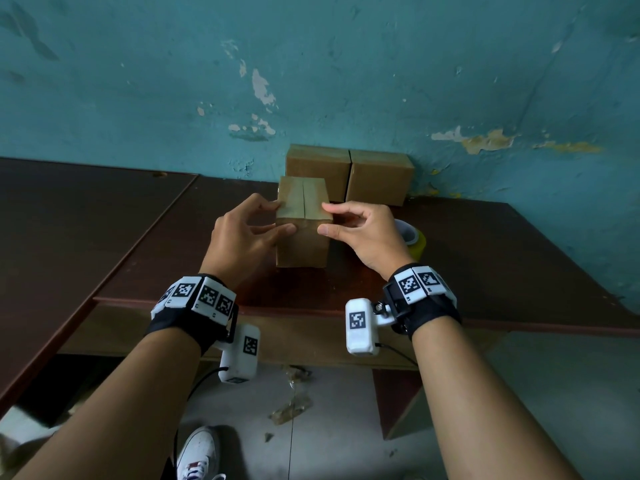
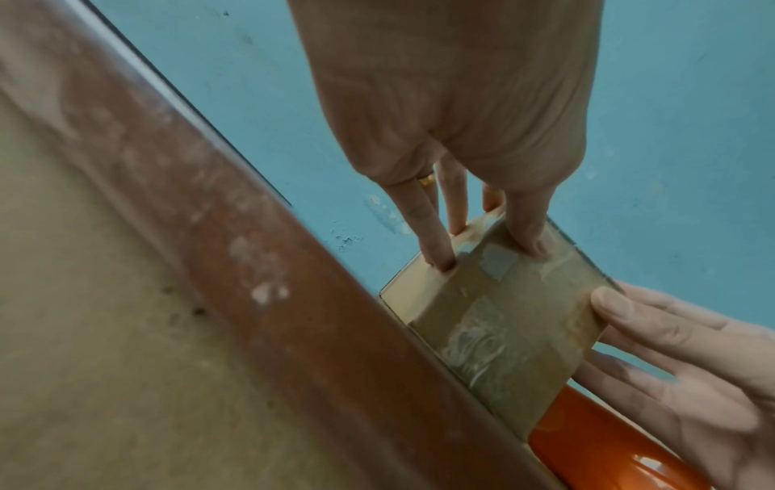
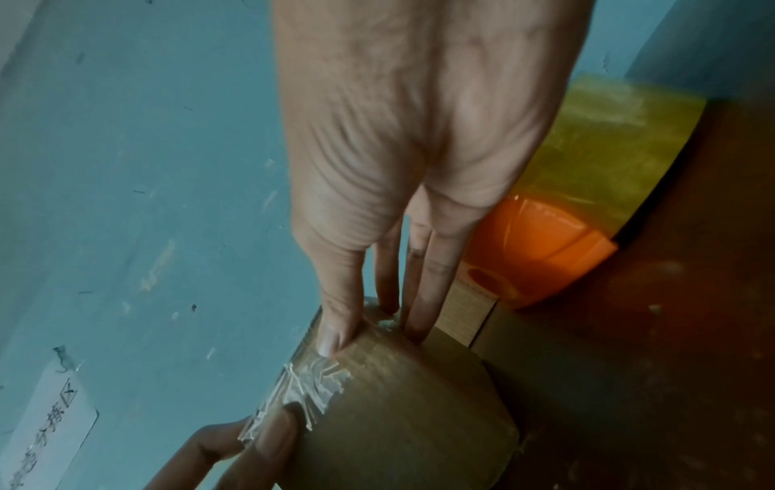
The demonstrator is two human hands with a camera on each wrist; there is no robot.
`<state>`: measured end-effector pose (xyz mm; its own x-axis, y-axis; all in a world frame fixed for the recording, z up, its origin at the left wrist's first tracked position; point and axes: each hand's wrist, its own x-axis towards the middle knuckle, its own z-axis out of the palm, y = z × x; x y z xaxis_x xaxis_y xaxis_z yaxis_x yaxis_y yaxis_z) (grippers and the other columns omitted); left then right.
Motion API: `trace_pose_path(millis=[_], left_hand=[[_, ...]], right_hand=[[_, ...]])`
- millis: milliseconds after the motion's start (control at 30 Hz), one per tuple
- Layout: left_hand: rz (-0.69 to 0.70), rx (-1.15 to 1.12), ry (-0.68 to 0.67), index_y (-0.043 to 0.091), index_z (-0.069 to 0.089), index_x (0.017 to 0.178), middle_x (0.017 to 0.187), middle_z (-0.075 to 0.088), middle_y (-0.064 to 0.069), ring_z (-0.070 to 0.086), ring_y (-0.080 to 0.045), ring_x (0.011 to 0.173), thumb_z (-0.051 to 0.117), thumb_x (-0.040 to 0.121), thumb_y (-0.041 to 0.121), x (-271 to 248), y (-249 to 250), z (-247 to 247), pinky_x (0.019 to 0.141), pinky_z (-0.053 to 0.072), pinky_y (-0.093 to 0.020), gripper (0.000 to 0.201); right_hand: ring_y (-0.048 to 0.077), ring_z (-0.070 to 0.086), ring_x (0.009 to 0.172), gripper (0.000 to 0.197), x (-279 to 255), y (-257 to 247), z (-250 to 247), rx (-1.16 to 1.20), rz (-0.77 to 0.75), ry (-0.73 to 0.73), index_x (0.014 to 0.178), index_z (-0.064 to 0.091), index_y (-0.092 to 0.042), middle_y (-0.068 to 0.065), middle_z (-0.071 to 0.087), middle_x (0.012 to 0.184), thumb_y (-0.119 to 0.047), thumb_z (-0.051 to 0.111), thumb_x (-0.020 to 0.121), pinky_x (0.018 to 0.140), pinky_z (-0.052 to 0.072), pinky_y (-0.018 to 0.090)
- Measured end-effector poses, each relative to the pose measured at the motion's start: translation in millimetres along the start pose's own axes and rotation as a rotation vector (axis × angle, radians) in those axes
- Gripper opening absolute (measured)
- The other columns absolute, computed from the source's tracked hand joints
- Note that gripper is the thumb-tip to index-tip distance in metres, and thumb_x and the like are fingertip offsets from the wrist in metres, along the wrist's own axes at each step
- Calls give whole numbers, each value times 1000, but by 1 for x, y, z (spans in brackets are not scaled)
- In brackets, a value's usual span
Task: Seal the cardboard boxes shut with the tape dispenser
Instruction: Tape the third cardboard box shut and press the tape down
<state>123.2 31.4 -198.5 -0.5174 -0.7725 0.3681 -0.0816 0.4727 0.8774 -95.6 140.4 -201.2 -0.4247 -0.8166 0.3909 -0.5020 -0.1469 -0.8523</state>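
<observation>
A small cardboard box (image 1: 302, 237) stands upright near the middle of the dark table (image 1: 485, 258), its top flaps meeting in a centre seam. My left hand (image 1: 282, 217) pinches its top left corner, fingers on top and thumb on the front face. My right hand (image 1: 325, 218) pinches the top right corner the same way. In the left wrist view a strip of clear tape (image 2: 482, 331) lies on the box's (image 2: 541, 298) front. The tape dispenser (image 1: 415, 240), orange (image 3: 532, 252) with a yellowish roll, sits just right of the box, behind my right hand.
Two more cardboard boxes (image 1: 317, 164) (image 1: 379, 176) stand side by side against the teal wall behind the held one. A second tabletop (image 1: 69, 209) adjoins on the left. Tape scraps (image 1: 291, 407) and my shoe (image 1: 199, 452) are on the floor below the table's front edge.
</observation>
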Motion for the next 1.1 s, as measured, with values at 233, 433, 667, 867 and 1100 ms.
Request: trace_pose_path(millis=[233,433,667,867,1100], left_hand=[[-3,-12,-2,22,70,116,120,73,10,77,-3,93,86,87,34,1,-2,0,79,66,-33,35],[-14,3,18,25,72,112,112,76,11,78,-6,89,84,90,38,3,-3,-1,84,66,-44,28],[-20,102,88,36,68,103,109,77,17,77,1,88,88,75,60,2,-4,7,85,65,-43,42],[-17,199,144,37,64,102,103,75,20,74,6,84,84,78,63,3,-1,14,84,64,-43,41],[90,392,235,29,60,101,112,74,17,73,-2,85,80,78,70,-3,9,23,76,51,-30,51]], right_hand=[[4,69,121,45,-1,-4,-2,26,15,-19,119,82,-28,-8,77,125,-33,95,76,112,53,39],[10,72,119,39,3,-1,1,77,40,-1,114,83,-27,-3,77,124,-30,95,77,104,59,44],[7,73,115,52,0,-7,3,-3,18,34,110,84,-30,-9,80,116,-54,95,66,104,58,44],[8,74,113,61,1,-8,6,-28,27,74,109,84,-32,-9,80,116,-68,90,60,99,61,44],[7,73,112,52,0,-11,7,-84,31,96,112,84,-30,-10,80,115,-55,93,67,99,61,43]])
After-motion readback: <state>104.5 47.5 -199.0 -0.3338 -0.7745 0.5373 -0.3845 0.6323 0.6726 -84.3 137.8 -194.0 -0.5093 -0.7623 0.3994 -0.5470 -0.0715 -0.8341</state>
